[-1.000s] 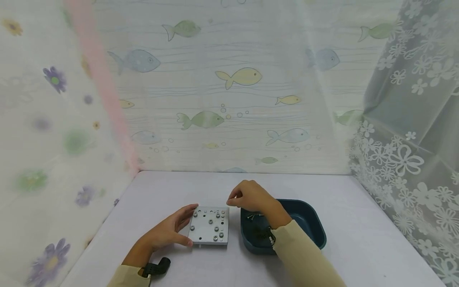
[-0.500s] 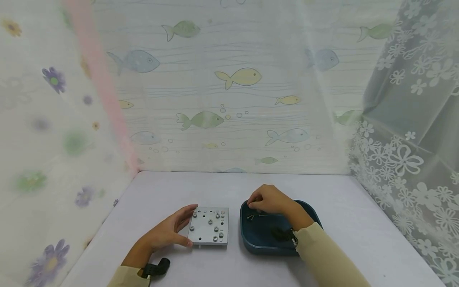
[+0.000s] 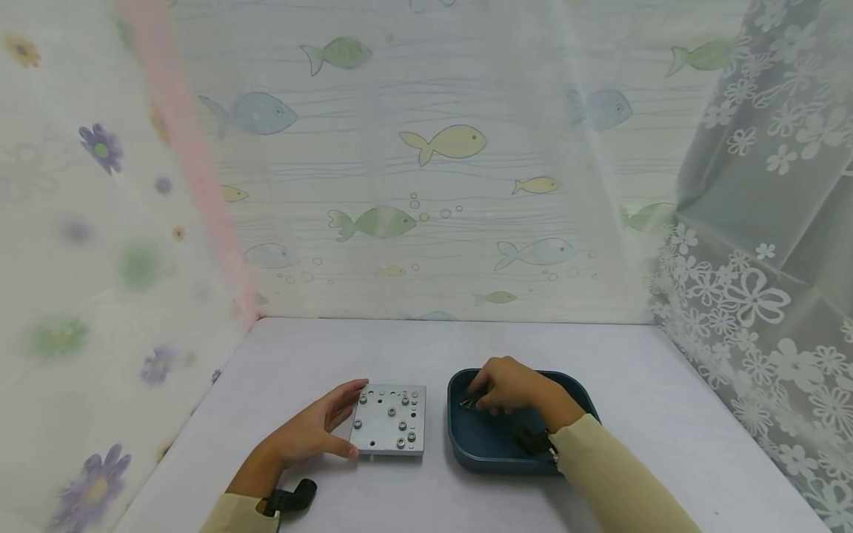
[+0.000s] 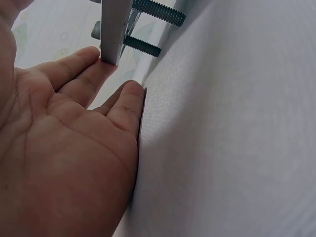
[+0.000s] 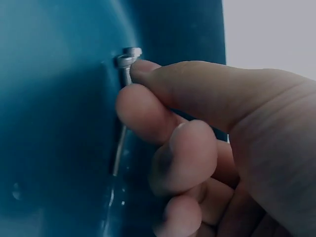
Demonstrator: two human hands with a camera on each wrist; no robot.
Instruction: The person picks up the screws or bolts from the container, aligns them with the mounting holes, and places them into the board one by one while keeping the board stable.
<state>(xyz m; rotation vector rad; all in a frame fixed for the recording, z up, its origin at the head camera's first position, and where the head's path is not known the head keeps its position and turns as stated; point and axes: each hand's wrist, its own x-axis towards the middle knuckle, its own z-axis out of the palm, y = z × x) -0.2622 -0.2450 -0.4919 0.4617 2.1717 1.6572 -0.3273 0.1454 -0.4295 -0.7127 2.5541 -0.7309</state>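
Observation:
My left hand (image 3: 315, 427) grips the left side of a silver metal plate (image 3: 383, 433), thumb at the near corner and fingers at the far one. Several socket-head bolts (image 3: 391, 412) stand in the plate's holes. In the left wrist view, threaded bolt shanks (image 4: 159, 12) stick out from the plate's underside. My right hand (image 3: 513, 386) is inside the dark blue tray (image 3: 496, 465), with bent fingers over a few loose bolts (image 5: 124, 61). In the right wrist view thumb and index finger come right up to these bolts, with a small gap between them; the index fingertip hides part of a shank.
A white cloth covers the table (image 3: 346, 344). The tray stands just right of the plate. Black wrist cameras sit at both wrists, the left one (image 3: 293, 497) near the table. Curtains printed with fish (image 3: 443, 142) and flowers hang behind and beside the table.
My right hand has moved from beside the plate's far right corner rightward over the tray, then down into it toward the bolts. My left hand and the plate stay put.

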